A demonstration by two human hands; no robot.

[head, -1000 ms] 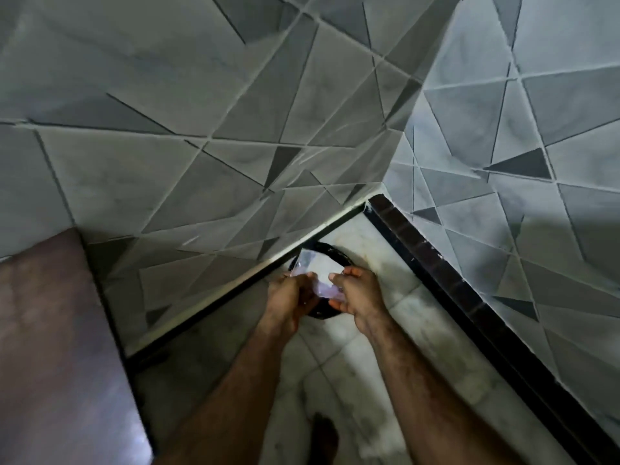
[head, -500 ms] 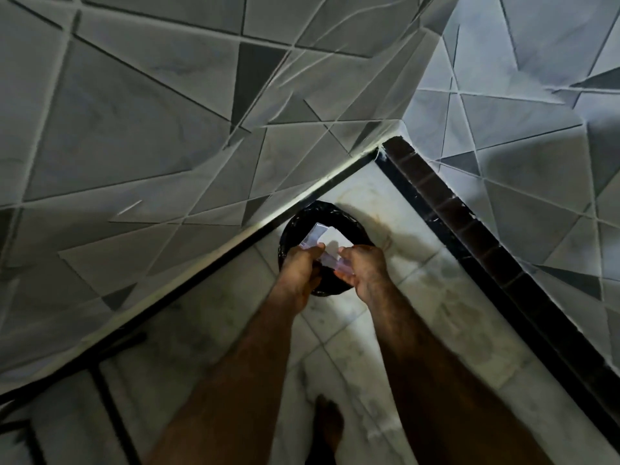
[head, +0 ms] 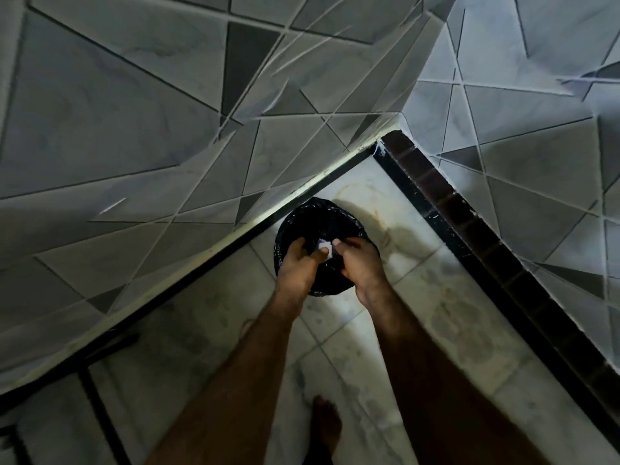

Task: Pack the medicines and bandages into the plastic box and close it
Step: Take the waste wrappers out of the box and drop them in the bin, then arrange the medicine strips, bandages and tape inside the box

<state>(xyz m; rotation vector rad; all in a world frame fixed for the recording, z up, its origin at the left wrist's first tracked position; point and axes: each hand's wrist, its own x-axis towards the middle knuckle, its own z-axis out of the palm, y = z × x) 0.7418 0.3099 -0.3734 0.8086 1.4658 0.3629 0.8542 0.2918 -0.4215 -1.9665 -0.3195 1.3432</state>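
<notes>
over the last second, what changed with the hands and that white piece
Both hands, the left hand and right hand, dropped closer to the black-lined bin, and the white piece is now scrunched far smaller between them. Both hands keep their hold on it; the bin stays in the floor corner.

I see a round bin [head: 327,214] lined with a black plastic bag, standing on the floor in a corner, close against the wall on my left. The floor [head: 419,297] is pale marble-look tile, stained and smudged near the bin. Both walls [head: 117,112] carry grey tiles cut into triangles by thin pale lines, with a few darker triangles among them. A dark skirting strip [head: 469,223] runs along the foot of the right-hand wall. A bare foot [head: 325,427] stands on the tiles at the bottom edge.
</notes>
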